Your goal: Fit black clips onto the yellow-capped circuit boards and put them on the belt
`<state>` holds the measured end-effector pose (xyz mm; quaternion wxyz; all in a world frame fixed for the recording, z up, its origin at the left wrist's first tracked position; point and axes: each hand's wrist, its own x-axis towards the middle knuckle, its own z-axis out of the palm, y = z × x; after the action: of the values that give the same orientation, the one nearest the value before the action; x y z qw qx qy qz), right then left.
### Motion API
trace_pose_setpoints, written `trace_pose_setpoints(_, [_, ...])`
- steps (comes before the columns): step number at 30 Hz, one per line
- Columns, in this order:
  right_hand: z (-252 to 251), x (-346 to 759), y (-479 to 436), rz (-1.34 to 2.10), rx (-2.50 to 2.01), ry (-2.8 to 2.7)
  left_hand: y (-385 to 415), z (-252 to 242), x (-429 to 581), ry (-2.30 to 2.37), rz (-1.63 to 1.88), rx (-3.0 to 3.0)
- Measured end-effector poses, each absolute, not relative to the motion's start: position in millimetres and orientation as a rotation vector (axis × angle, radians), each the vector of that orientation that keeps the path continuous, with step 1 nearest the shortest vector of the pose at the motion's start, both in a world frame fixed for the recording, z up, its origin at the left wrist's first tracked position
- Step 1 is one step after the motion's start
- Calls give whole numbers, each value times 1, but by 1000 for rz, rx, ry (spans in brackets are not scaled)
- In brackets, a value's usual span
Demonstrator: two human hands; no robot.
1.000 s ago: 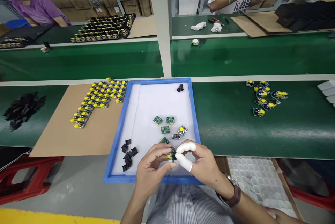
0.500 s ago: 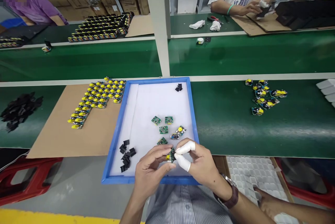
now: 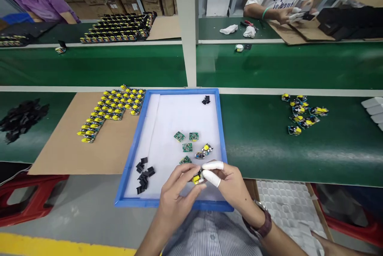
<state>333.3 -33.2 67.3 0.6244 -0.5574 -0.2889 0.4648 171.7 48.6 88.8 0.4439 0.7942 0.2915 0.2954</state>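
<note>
A small circuit board (image 3: 196, 179) with a yellow component is held over the near edge of the white-lined tray. My left hand (image 3: 178, 194) grips it from the left between thumb and fingers. My right hand (image 3: 230, 184), with white finger cots on the thumb and forefinger, pinches the board's right edge; the fingertips partly hide it. Just beyond my hands lie several loose circuit boards (image 3: 187, 147), some green side up and others with their components showing. Small black pieces (image 3: 143, 180) are scattered at the tray's left, and a few more black pieces (image 3: 206, 100) sit at its far right.
The blue tray rim (image 3: 131, 150) borders cardboard (image 3: 64, 140) carrying rows of yellow-topped boards (image 3: 112, 105). A black heap (image 3: 22, 118) is far left; more boards (image 3: 301, 112) lie right. Across the bench are two co-workers. Another person's arm (image 3: 324, 244) reaches over white trays (image 3: 290, 204) at lower right.
The held board has turned so its yellow component faces me more. My left hand has shifted slightly right. The other person's arm at lower right has drawn lower.
</note>
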Motion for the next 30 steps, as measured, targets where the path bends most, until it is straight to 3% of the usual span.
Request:
trace_pose_setpoints(14, [65,329,-47,1024,-1259,-933,34,83,169,668,895,2132])
trace_pose_setpoints(20, [72,332,-42,1166,-1077,-846,34,91,174,659,1009,2192])
trace_pose_setpoints(26, [70,323,-33,1059,-1025,-722,41,95,185,675,1150,2309])
trace_pose_setpoints(30, [63,330,-25,870,-1166,-845,60,88,195,433,1091,2502])
